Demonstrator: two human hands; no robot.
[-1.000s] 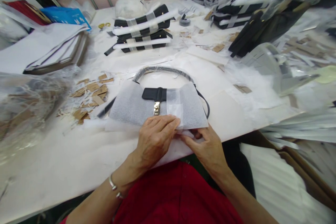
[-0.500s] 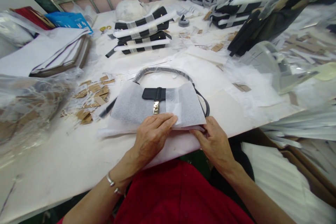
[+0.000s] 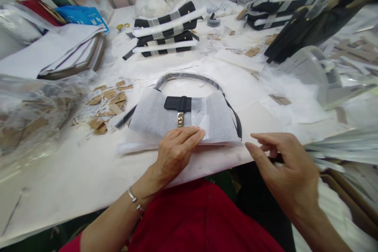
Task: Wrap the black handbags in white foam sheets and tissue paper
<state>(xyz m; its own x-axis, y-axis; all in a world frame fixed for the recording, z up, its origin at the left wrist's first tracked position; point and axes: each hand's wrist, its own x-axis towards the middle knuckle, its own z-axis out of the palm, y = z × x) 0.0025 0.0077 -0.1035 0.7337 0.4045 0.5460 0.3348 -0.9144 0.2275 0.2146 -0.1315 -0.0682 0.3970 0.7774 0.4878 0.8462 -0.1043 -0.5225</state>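
Observation:
A black handbag (image 3: 178, 104) with a gold-coloured clasp (image 3: 180, 119) lies on the table in front of me. White wrapping paper (image 3: 147, 116) covers most of its front, held by a strip of clear tape. Its curved handle (image 3: 191, 75) is wrapped in clear film and points away from me. My left hand (image 3: 178, 147) grips the bag's near edge, fingers together over the paper; the thumb is hidden. Off the bag's right corner, my right hand (image 3: 283, 161) hovers near the table edge, thumb and forefinger apart, with nothing visible between them.
Two wrapped black bags (image 3: 167, 43) are stacked behind. Cardboard tags (image 3: 110, 98) lie scattered on the left, beside a clear plastic bag (image 3: 38, 106) and a paper stack (image 3: 53, 49). Further wrapped bags (image 3: 280, 6) stand at the back right. White strips (image 3: 339, 145) lie on the right.
My right hand has let go of the bag's right corner and moved right. My left hand stays on the bag. The view has shifted slightly.

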